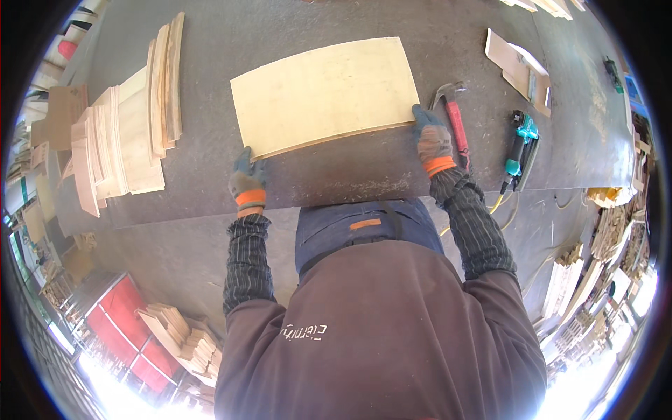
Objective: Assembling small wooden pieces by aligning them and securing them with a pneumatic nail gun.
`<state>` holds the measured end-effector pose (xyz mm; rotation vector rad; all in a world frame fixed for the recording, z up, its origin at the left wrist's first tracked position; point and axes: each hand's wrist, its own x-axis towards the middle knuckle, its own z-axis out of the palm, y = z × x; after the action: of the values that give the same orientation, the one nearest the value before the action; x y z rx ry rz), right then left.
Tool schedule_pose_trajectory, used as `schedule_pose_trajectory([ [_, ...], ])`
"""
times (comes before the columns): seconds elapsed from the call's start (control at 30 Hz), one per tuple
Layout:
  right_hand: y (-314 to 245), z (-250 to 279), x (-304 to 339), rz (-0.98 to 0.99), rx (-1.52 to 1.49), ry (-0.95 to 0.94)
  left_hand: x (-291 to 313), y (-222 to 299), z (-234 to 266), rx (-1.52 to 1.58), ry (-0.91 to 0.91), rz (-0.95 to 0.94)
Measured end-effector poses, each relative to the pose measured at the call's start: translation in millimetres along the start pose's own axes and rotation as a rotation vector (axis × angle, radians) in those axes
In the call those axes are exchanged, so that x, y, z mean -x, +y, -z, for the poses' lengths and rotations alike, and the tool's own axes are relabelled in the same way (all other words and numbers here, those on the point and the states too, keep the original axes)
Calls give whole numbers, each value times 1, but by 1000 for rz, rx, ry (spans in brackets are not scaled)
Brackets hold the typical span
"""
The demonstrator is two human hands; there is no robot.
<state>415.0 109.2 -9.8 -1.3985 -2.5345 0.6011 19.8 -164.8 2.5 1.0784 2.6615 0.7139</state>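
A pale rectangular plywood panel (325, 94) lies on the dark worktable (336, 171) in front of me, its long near edge facing my body. My left hand (248, 183), in a grey glove with an orange cuff, grips the panel's near left corner. At the near right corner, my right hand (432, 142) holds the panel in a matching glove. The fingers under the panel are hidden. Just right of my right hand lies a claw hammer (457, 127) with a red handle. Farther right is a teal and black nail gun (519, 150).
Several thin wooden boards (133, 126) are stacked at the table's left. Flat cardboard-like pieces (516, 68) lie at the far right. A yellow hose (498, 204) hangs by the near edge. On the floor behind left, wood pieces (185, 339) stand beside a red panel (133, 325).
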Motion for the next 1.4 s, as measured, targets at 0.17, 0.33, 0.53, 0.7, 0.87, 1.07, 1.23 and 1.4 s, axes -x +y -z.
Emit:
schedule_pose_trajectory([
  [0.17,10,8,-1,111,60,-17,-4,-10,8,-54,32,-150],
  [0.33,23,7,-1,244,150,-44,-6,-20,8,-83,51,-233],
  [0.53,32,-13,4,161,-13,28,-18,-23,22,-173,-57,-303],
  [0.7,77,-57,-9,-375,-868,-64,-27,-28,15,-120,-122,-265],
  [0.87,102,-63,-3,-112,-606,4,-38,-11,15,-136,-177,-271],
  [1.07,26,-10,-13,-291,-635,-156,-36,-6,43,-229,-283,-78],
  [1.23,65,-32,-13,-244,-668,-141,-29,82,16,-129,-64,-520],
  [1.4,53,-29,-27,-453,-823,-253,-27,185,-54,39,-171,-877],
])
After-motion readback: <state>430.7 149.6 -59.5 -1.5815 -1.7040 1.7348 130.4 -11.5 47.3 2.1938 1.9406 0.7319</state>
